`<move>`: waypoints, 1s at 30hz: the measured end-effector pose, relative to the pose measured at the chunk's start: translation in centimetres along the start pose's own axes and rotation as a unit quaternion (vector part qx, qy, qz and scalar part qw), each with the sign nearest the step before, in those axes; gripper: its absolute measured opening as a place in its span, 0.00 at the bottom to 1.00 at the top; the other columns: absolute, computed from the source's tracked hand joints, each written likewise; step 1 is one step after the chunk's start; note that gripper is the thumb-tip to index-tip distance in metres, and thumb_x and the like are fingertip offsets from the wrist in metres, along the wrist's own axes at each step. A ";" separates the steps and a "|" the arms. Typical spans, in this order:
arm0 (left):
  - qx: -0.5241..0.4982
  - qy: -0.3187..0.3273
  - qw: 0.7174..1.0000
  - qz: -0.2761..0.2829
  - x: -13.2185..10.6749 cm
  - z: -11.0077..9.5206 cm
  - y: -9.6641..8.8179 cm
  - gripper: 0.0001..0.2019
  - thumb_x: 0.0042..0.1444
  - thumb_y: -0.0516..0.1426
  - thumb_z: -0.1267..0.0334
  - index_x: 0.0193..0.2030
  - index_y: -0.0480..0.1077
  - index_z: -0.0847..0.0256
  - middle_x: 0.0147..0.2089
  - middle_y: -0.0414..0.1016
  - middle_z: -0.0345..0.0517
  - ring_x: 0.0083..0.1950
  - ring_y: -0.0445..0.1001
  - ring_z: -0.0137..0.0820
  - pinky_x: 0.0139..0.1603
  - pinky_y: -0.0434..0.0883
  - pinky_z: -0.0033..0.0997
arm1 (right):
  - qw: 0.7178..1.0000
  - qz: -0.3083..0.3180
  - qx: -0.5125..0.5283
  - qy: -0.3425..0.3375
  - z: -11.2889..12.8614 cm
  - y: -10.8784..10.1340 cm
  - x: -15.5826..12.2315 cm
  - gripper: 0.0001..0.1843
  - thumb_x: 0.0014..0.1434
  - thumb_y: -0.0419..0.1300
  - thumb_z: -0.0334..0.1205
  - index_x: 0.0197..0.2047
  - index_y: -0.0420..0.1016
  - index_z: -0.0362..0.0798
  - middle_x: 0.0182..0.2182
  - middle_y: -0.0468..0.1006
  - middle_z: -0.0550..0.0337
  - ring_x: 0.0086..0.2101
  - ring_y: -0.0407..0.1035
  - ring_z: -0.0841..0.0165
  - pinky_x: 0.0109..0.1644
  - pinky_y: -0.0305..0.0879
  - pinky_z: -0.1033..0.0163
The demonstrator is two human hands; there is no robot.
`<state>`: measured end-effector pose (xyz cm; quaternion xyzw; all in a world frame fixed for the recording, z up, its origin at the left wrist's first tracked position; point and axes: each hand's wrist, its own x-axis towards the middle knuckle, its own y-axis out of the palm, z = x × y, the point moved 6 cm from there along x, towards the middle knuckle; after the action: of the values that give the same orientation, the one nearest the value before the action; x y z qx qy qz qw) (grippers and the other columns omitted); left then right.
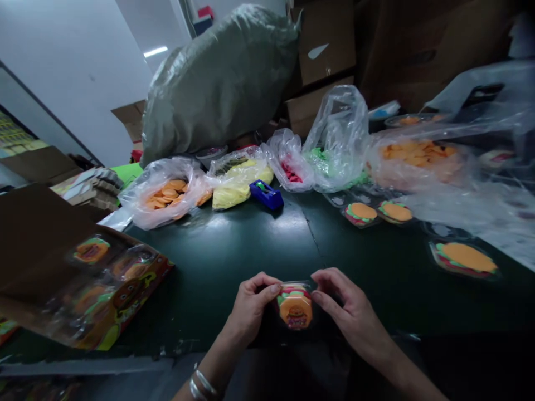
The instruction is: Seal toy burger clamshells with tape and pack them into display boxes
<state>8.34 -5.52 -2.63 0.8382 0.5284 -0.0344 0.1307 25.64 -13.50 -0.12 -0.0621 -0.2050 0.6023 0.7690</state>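
A small clear plastic pack with a burger-shaped piece inside (296, 311) is held between my hands just above the table's front edge. It shows an orange bun with a printed picture, plus green and red layers. My left hand (251, 306) pinches its upper left corner between thumb and fingers. My right hand (345, 306) is curled at the upper right side, thumb and fingertips against the pack's edge. A pair of silver bangles circles my left wrist.
An open display box (137, 301) with several burger packs stands left. Open burger packs (466, 259) lie right. Behind are a blue tape dispenser (267, 196) and plastic bags of orange (167, 192), yellow (234, 186), red (291, 172) and green pieces (320, 159). A large sack (221, 83) stands farther back.
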 end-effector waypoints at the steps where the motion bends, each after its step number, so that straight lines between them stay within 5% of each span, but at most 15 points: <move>1: 0.009 0.016 1.000 -0.003 -0.6 -0.2 0.1 0.09 0.47 0.65 0.60 0.29 0.75 0.64 0.27 0.71 0.39 0.29 0.67 0.26 0.33 0.64 0.26 | 1.000 -0.001 0.019 0.020 0.2 0.0 -0.3 0.07 0.63 0.55 0.44 0.40 0.69 0.51 0.33 0.72 0.61 0.33 0.68 0.67 0.37 0.68 0.62; 6: 0.132 0.111 0.985 -0.020 -4.4 -2.2 1.0 0.05 0.50 0.63 0.62 0.28 0.79 0.61 0.27 0.67 0.39 0.30 0.65 0.26 0.32 0.61 0.23 | 0.986 0.019 0.130 0.107 0.7 1.2 -2.7 0.08 0.61 0.58 0.45 0.34 0.69 0.50 0.28 0.69 0.65 0.30 0.65 0.69 0.33 0.63 0.66; 10: 0.149 0.098 0.984 -0.018 -8.2 -2.0 1.3 0.05 0.52 0.62 0.62 0.29 0.78 0.59 0.27 0.68 0.40 0.30 0.65 0.27 0.32 0.62 0.24 | 0.981 0.015 0.151 0.124 1.0 1.8 -6.3 0.11 0.62 0.56 0.45 0.31 0.70 0.51 0.27 0.68 0.65 0.29 0.64 0.70 0.32 0.60 0.67; 15: 0.092 0.023 0.994 -0.051 -11.3 2.5 0.4 0.07 0.52 0.63 0.59 0.28 0.77 0.60 0.28 0.67 0.40 0.32 0.65 0.27 0.33 0.63 0.24 | 0.964 0.060 0.192 0.172 0.0 3.6 -9.5 0.13 0.62 0.56 0.47 0.28 0.70 0.50 0.25 0.66 0.65 0.28 0.62 0.70 0.32 0.60 0.67; 19: -0.059 -0.113 0.989 -0.072 -12.9 7.4 -0.3 0.11 0.48 0.66 0.57 0.28 0.74 0.62 0.30 0.67 0.39 0.30 0.66 0.27 0.32 0.63 0.26 | 0.932 0.084 0.246 0.252 -2.3 5.4 -10.8 0.15 0.57 0.61 0.49 0.26 0.70 0.48 0.23 0.66 0.65 0.26 0.60 0.70 0.30 0.60 0.67; 24: -0.074 -0.175 0.979 -0.077 -15.5 8.5 -0.7 0.14 0.51 0.63 0.53 0.36 0.72 0.62 0.26 0.67 0.38 0.28 0.63 0.26 0.30 0.60 0.24 | 0.883 -0.090 0.351 0.300 -4.3 4.7 -12.8 0.12 0.51 0.67 0.49 0.29 0.74 0.50 0.25 0.69 0.65 0.26 0.61 0.72 0.29 0.63 0.70; 27: 0.042 -0.121 0.992 -0.025 -15.9 7.2 0.1 0.14 0.54 0.60 0.53 0.32 0.72 0.64 0.29 0.67 0.40 0.31 0.63 0.27 0.32 0.60 0.24 | 0.852 -0.174 0.377 0.319 -4.4 3.8 -13.7 0.14 0.45 0.72 0.49 0.29 0.75 0.51 0.28 0.71 0.65 0.27 0.64 0.73 0.29 0.66 0.71; 30: 0.123 -0.069 0.990 -0.015 -15.5 5.7 1.1 0.14 0.59 0.56 0.54 0.30 0.70 0.63 0.28 0.64 0.38 0.30 0.60 0.25 0.31 0.59 0.23 | 0.854 -0.199 0.361 0.318 -3.4 2.9 -13.8 0.16 0.42 0.74 0.49 0.28 0.75 0.50 0.31 0.74 0.63 0.28 0.68 0.72 0.29 0.68 0.70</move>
<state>2.94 -21.01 -4.88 0.8357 0.5221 -0.1585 0.0624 21.72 -25.32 -7.53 0.0741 0.2746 0.4159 0.8638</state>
